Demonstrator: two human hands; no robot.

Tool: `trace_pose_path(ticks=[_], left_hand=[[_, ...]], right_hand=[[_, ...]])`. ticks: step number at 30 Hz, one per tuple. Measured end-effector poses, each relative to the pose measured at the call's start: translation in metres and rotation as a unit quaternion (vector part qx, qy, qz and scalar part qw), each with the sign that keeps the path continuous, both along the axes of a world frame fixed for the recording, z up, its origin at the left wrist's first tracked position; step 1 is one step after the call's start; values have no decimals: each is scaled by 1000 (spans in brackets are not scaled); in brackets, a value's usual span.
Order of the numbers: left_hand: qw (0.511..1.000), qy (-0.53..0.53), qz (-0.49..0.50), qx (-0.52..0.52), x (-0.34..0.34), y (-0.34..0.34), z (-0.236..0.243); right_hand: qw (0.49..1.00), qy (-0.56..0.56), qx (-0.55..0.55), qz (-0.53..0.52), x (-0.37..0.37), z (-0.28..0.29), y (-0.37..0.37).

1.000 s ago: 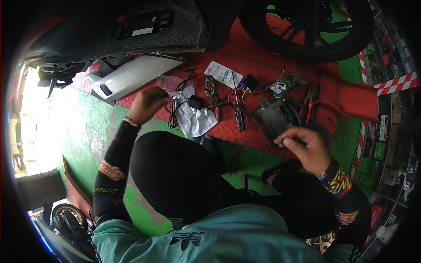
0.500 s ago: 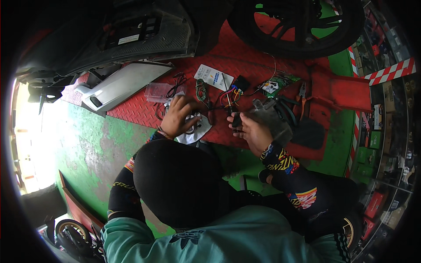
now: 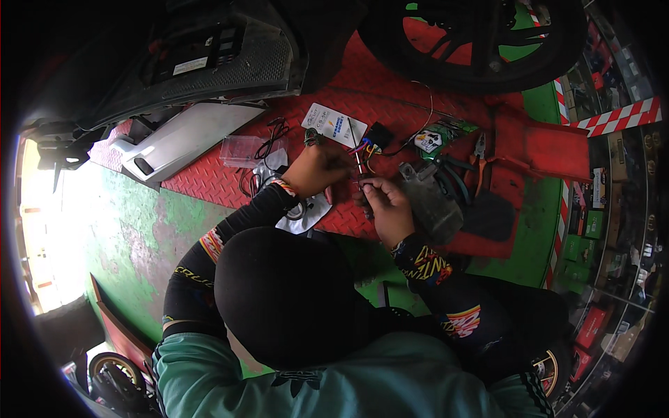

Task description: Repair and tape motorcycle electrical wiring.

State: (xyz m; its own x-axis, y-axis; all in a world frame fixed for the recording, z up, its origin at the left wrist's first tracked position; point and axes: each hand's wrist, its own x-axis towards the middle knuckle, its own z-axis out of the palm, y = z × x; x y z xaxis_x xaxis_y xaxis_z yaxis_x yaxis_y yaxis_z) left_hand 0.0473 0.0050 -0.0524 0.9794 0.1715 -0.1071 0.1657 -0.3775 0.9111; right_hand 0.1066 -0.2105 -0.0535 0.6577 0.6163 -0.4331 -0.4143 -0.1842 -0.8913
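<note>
red ridged platform (image 3: pixel 205 182) lies beneath; right hand (image 3: pixel 388 209) is closed around a screwdriver (image 3: pixel 359 166); left hand (image 3: pixel 315 171) curls near coloured wires (image 3: pixel 364 145), its hold impossible to tell.

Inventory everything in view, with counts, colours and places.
Platform: 1, red, centre
Floor: 1, green, around it
Screwdriver: 1, silver shaft, right fingertips
Connector: 1, black, upper centre
Wire coil: 1, green, beyond left hand
Card: 1, white, upper centre
Packet: 1, green-white, right of connector
Pliers: 1, orange-handled, right
Curved-handled tool: 1, dark, beside pliers
Cover: 1, grey, by right hand
Clear box: 1, colourless, left
Cables: several, black, left
Bag: 1, white, by left wrist
Body panel: 1, white, left
Large wheel: 1, black, top
Motorcycle bodywork: 1, black, upper left
Boxes: many, mixed, right edge
Left hand: 1, bare, centre
Right hand: 1, bare, centre
Sleeves: 2, black patterned, forearms
</note>
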Motion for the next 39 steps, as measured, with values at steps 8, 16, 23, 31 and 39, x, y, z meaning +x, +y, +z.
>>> trace_pose_path(ticks=[8,16,23,31,39], left_hand=[[998,42,38,-32,-4,1,3],[997,59,33,-34,-9,2,3],[996,71,25,-56,-15,8,-12],[996,61,23,-59,-11,3,-6],[995,80,35,-56,-15,1,-4]], right_hand=[[993,-54,90,-63,-7,-33,33],[985,143,94,3,13,-33,32],[975,198,104,-4,18,-35,36],[970,227,85,9,25,-34,36],[977,205,52,22,24,-22,38]])
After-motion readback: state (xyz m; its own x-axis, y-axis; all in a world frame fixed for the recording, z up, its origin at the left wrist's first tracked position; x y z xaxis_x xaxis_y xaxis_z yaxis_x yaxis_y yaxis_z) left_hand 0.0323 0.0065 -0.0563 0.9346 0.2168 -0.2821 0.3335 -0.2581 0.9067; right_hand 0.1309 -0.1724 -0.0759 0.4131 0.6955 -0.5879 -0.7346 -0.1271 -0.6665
